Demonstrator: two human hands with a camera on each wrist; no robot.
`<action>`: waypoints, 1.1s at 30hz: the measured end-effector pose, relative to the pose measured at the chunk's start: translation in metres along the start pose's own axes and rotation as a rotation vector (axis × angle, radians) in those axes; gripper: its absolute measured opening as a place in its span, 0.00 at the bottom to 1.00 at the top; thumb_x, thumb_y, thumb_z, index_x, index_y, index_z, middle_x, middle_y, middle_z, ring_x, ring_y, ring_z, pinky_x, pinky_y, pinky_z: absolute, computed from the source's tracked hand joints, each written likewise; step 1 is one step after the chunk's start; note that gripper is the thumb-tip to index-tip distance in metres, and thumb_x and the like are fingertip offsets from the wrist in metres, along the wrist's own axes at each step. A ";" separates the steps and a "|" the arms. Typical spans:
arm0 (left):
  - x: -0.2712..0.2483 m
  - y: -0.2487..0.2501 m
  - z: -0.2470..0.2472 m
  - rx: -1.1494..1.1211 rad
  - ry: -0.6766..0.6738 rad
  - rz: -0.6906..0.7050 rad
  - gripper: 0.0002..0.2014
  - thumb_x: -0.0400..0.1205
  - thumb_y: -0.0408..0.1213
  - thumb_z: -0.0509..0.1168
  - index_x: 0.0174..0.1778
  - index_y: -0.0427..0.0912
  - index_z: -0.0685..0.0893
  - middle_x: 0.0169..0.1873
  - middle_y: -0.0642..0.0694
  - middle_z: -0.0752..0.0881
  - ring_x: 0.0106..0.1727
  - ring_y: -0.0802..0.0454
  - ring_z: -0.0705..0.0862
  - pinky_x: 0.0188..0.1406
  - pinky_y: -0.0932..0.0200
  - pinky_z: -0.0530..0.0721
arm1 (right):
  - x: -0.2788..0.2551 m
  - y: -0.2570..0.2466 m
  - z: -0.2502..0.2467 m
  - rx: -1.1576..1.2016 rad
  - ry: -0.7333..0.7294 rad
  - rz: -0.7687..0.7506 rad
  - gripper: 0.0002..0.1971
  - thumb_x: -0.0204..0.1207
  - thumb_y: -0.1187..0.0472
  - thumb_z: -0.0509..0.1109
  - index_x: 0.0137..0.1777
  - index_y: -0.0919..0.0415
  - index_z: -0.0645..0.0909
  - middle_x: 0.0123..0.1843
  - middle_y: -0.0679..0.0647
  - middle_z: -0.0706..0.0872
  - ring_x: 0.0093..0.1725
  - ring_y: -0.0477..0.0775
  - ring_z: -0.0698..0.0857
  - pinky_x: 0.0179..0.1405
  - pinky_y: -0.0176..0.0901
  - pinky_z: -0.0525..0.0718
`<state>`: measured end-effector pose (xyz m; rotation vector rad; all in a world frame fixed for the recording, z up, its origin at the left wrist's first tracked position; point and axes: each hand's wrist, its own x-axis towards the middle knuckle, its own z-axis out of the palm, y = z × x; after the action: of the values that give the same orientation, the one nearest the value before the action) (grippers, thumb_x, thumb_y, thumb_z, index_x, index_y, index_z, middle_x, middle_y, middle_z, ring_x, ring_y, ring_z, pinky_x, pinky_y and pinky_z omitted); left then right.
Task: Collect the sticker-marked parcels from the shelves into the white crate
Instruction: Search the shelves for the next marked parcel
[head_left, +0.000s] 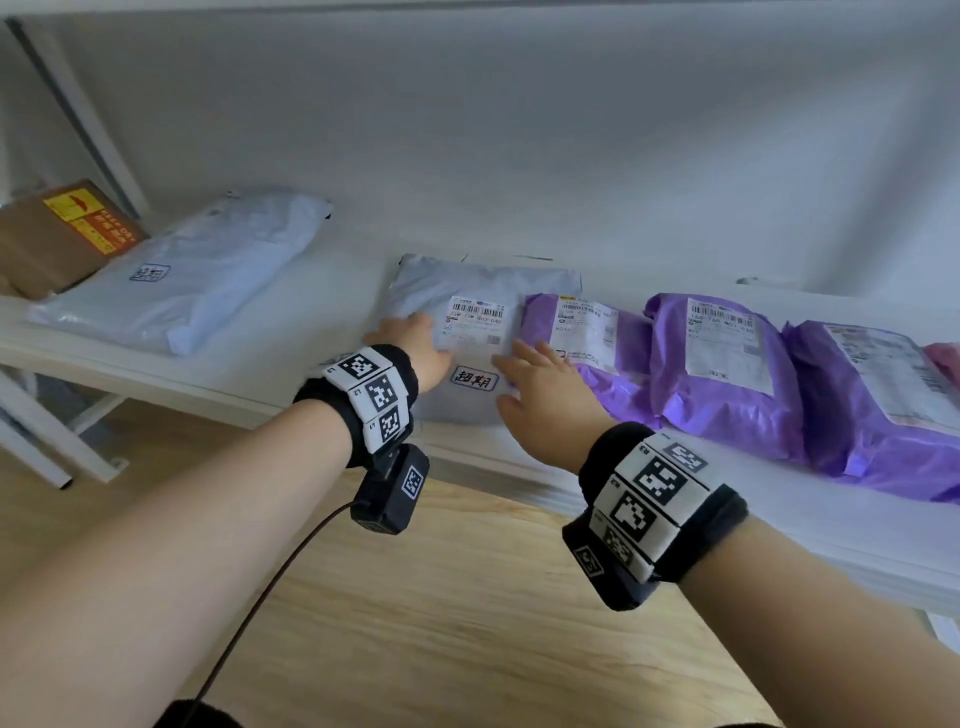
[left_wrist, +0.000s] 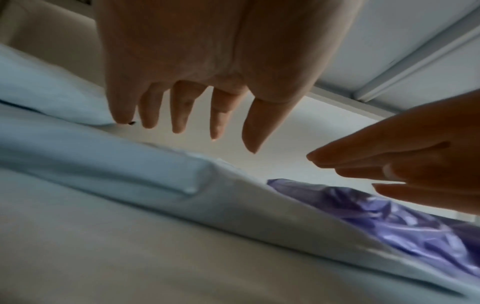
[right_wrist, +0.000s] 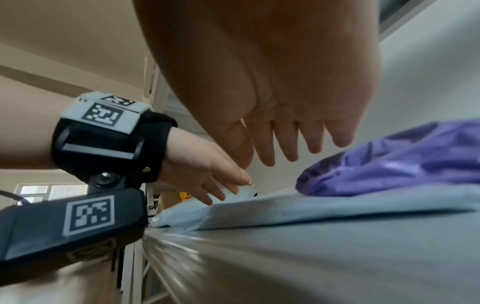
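- Left hand (head_left: 410, 348), palm down, reaches across a white shelf (head_left: 249, 364); its grip is released, with straight, slightly spread fingers (left_wrist: 179, 109) just above the left part of a pale grey parcel (head_left: 467, 306).
- Right hand (head_left: 540, 395) stretches forward beside it — grip also released, fingers (right_wrist: 291, 142) straight and close together over the parcel's right edge; whether they touch it cannot be told.
- The pale grey parcel is a flat, smooth plastic mailer lying on the shelf, carrying a white barcode label and a blue-outlined sticker (head_left: 474, 378) near its front edge.
- Just right of it lie crinkled, glossy purple parcels (head_left: 717, 374) — soft, puffy bags with white labels.
- Further left sits a larger pale mailer (head_left: 187, 280) and a brown cardboard box (head_left: 57, 234).
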<state>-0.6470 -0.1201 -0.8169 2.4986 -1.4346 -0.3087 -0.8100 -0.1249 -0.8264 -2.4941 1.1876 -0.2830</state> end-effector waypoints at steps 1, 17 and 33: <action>-0.001 -0.008 -0.002 0.000 -0.018 -0.045 0.28 0.81 0.51 0.62 0.76 0.44 0.68 0.71 0.35 0.72 0.69 0.35 0.76 0.67 0.50 0.76 | 0.003 -0.005 0.004 -0.025 -0.033 -0.008 0.25 0.83 0.60 0.55 0.80 0.55 0.63 0.84 0.54 0.58 0.84 0.60 0.50 0.82 0.56 0.46; 0.006 -0.058 -0.009 -0.293 0.068 -0.057 0.30 0.77 0.37 0.70 0.73 0.37 0.68 0.66 0.38 0.78 0.66 0.38 0.77 0.60 0.54 0.75 | 0.022 -0.023 0.028 -0.210 -0.140 0.164 0.19 0.81 0.61 0.52 0.71 0.57 0.71 0.77 0.60 0.70 0.84 0.63 0.47 0.81 0.61 0.41; 0.011 -0.140 -0.025 -0.326 0.290 -0.153 0.26 0.80 0.27 0.61 0.76 0.41 0.69 0.71 0.39 0.75 0.71 0.41 0.73 0.70 0.55 0.69 | 0.072 -0.053 0.047 -0.216 -0.183 0.238 0.25 0.78 0.52 0.52 0.73 0.59 0.71 0.75 0.66 0.69 0.77 0.69 0.63 0.78 0.59 0.59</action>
<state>-0.5197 -0.0588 -0.8381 2.2767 -0.9954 -0.1803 -0.7120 -0.1391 -0.8457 -2.4561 1.4860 0.1405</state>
